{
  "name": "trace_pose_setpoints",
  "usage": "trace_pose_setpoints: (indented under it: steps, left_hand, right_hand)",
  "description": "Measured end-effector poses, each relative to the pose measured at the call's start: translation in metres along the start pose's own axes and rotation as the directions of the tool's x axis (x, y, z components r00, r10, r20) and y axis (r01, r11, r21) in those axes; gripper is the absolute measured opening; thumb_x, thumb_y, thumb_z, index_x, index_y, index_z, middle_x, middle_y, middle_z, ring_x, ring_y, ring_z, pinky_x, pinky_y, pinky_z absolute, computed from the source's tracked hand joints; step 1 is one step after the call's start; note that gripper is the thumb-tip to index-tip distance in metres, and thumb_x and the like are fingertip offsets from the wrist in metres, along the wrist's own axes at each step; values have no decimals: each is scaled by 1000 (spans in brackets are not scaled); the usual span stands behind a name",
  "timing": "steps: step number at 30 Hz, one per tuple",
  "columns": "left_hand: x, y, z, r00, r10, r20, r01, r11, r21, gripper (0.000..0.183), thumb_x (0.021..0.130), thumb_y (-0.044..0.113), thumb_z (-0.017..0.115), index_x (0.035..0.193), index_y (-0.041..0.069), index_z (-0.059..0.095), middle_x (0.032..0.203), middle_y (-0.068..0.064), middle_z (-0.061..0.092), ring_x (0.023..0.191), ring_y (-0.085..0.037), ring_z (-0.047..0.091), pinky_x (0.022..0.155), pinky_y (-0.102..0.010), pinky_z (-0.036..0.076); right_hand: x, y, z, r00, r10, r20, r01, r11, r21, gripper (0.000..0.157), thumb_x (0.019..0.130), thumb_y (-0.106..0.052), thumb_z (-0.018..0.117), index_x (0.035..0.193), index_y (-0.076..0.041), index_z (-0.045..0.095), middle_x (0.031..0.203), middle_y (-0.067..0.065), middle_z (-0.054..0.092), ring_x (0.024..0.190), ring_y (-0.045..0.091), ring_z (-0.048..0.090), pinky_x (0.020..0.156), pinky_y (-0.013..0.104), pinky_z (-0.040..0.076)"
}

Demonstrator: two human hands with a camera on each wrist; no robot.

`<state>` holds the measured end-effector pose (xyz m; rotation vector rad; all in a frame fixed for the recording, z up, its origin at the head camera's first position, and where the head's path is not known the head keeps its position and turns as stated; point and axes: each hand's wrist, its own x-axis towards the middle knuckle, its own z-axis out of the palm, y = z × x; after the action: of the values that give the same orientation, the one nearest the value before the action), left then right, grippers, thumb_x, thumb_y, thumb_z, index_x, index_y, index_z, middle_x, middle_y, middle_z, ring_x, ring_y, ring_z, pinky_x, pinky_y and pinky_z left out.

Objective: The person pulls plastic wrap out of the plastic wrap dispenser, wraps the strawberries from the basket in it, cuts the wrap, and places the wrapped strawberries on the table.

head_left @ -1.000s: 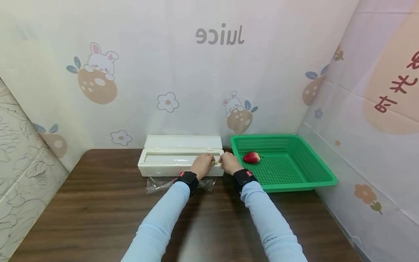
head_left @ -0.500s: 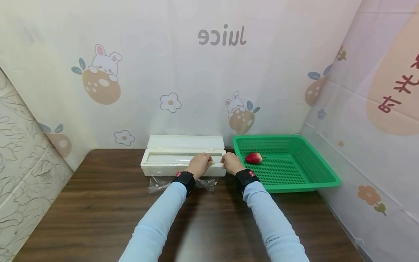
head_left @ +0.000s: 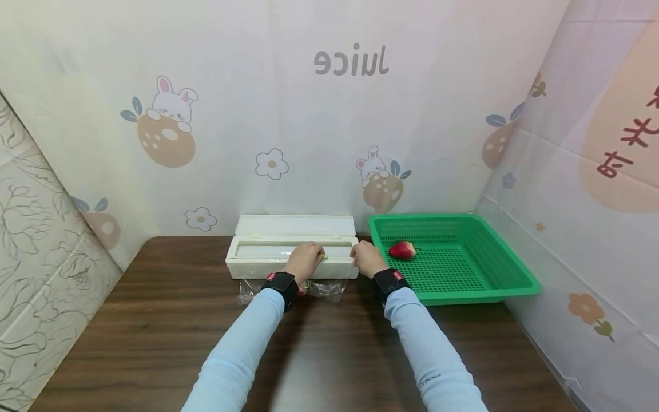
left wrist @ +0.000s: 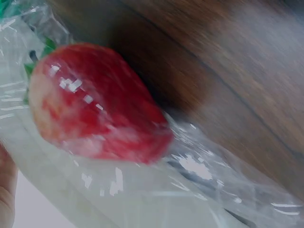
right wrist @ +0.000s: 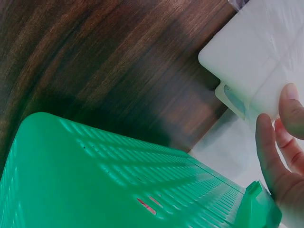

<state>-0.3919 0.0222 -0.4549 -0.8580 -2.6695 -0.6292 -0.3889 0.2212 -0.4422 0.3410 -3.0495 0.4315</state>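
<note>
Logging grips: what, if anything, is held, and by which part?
White box, by its right end, in the right hand; the left hand seems to pinch the green slider, exact grip hidden.

A dark brown table (head_left: 128, 332) stands in front of a pale wall (head_left: 231, 103) with bunnies (head_left: 172, 106) and flowers (head_left: 272, 164). A bright patch (head_left: 316, 349) shines on the table.

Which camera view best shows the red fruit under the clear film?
The left wrist view: the red fruit lies large and whole under glinting film. The head view shows only a sliver beside the left wristband; the right wrist view, none.
</note>
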Motion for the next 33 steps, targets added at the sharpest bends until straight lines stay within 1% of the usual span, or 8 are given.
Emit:
trace_pose_setpoints:
  steps: [2, 7, 10, 15, 20, 26, 30, 33]
  left_hand:
    - [-3, -4, -3, 1000, -16, 0, 16, 1000, -9, 12, 90, 15, 58, 93, 8, 67, 91, -5, 66, 85, -20, 62, 76, -32, 49]
    - [-10, -8, -13, 1000, -21, -4, 21, 999, -38, 12, 90, 13, 58, 94, 7, 67, 91, -7, 65, 85, -20, 61, 75, -32, 49]
    - [-12, -4, -19, 1000, -13, 4, 13, 1000, -20, 11, 89, 11, 58, 95, 6, 66, 91, -8, 65, 84, -21, 61, 74, -32, 49]
    - [-7, 4, -22, 999, -19, 46, 17, 999, 45, 18, 88, 11, 59, 105, 6, 65, 94, -8, 64, 85, -21, 61, 74, -31, 50]
    - [-2, 11, -20, 998, -43, 39, 40, 996, 75, 13, 86, 12, 62, 97, 10, 69, 91, -5, 65, 84, -21, 62, 73, -32, 51]
    - [-2, 12, -10, 991, -137, 10, 136, 988, 77, 13, 86, 7, 60, 91, 11, 72, 86, -3, 66, 81, -18, 62, 69, -30, 51]
    - [-1, 9, -6, 991, -132, -13, 133, 987, 93, 13, 85, 9, 62, 92, 12, 72, 86, -2, 67, 80, -17, 63, 68, -30, 51]
    - [1, 9, -7, 993, -120, -16, 121, 989, 80, 12, 84, 9, 63, 92, 11, 72, 86, -3, 67, 80, -19, 63, 68, -31, 52]
  right_hand:
    - [-9, -15, -11, 1000, 24, 12, -24, 1000, 5, 11, 81, -3, 65, 91, -2, 68, 94, 13, 61, 90, 29, 57, 81, 41, 47]
    - [-13, -18, -14, 1000, -3, -26, 3, 1000, -6, 9, 81, -2, 65, 89, -1, 68, 90, 13, 61, 87, 28, 57, 79, 40, 47]
    - [-11, -15, -12, 1000, 2, -12, -2, 1000, -9, 8, 81, -2, 64, 88, -2, 68, 90, 12, 61, 87, 28, 57, 78, 40, 47]
    - [-9, -15, -11, 1000, 17, -8, -17, 1000, -1, 10, 80, -3, 65, 89, -3, 68, 92, 12, 62, 88, 28, 58, 78, 40, 48]
    - [-10, -14, -12, 1000, -10, -14, 10, 1000, -3, 9, 79, -1, 65, 87, -3, 67, 88, 12, 61, 86, 27, 57, 76, 39, 48]
    - [-10, -14, -18, 994, -65, 92, 66, 998, -7, 13, 79, -1, 64, 92, -1, 66, 91, 14, 62, 87, 28, 58, 78, 39, 47]
    - [-8, -18, -24, 992, -30, 126, 31, 999, -8, 26, 80, -12, 68, 104, 0, 64, 99, 17, 63, 91, 29, 58, 82, 40, 46]
    - [-7, -21, -25, 993, -1, 117, 6, 999, -45, 37, 79, -23, 70, 108, -1, 63, 104, 17, 61, 94, 30, 57, 83, 41, 46]
